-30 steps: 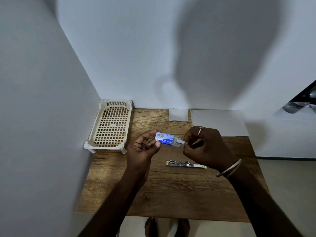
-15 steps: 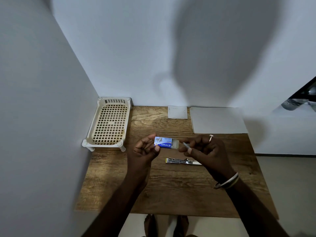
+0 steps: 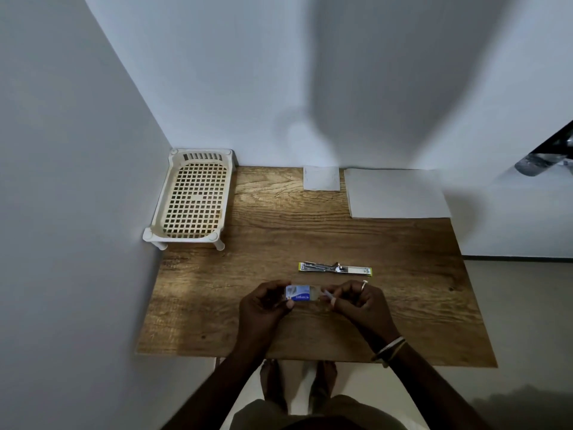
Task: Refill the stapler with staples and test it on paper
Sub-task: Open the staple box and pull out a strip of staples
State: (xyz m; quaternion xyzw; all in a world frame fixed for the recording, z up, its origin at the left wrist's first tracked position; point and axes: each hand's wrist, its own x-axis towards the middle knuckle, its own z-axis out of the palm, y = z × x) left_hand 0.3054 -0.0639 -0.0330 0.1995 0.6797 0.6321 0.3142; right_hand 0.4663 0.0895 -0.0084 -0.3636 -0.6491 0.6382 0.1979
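Note:
A small blue and white staple box (image 3: 299, 293) is held over the near middle of the wooden table (image 3: 279, 243). My left hand (image 3: 263, 308) grips its left end. My right hand (image 3: 359, 305) pinches a thin strip of staples (image 3: 326, 294) at the box's open right end. The stapler (image 3: 335, 268) lies opened out flat on the table just beyond my hands, untouched. A white sheet of paper (image 3: 397, 193) lies at the back right corner.
A cream plastic basket tray (image 3: 193, 197) stands at the back left against the wall. A small white paper square (image 3: 321, 178) lies at the back middle. Walls close the table at the left and back. My bare feet (image 3: 297, 386) show below the front edge.
Both hands with the staple box have come nearer to me, in front of the stapler. My right hand went from a loose fist beside the box to pinching a staple strip at its open end.

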